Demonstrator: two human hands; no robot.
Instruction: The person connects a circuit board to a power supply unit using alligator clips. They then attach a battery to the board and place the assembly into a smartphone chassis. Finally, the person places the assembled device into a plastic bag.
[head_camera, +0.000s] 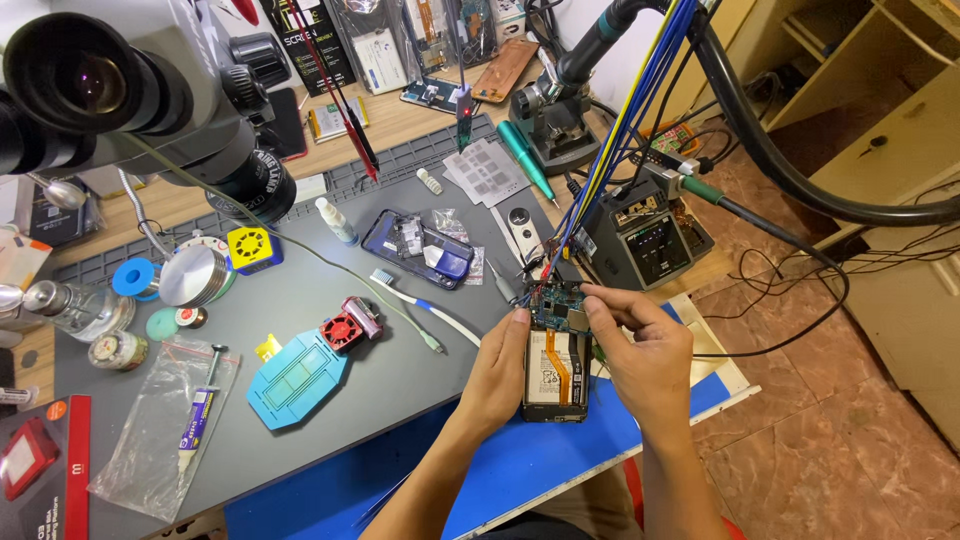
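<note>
At the table's (420, 380) near edge, toward five o'clock from the microscope (120, 90), you hold an opened phone (556, 372) between both hands. Its long axis runs twelve to six, circuit board (560, 305) at the twelve o'clock end, battery toward you. Your left hand (497, 375) cups the nine o'clock edge, fingers pressed along it. Your right hand (640, 355) lies at three o'clock; its fingers (598, 293) are pinched together on the board's top corner, so it is the nearer hand there. Blue and yellow wires (620, 130) descend to that corner. A toothbrush (425, 305) lies at ten o'clock.
</note>
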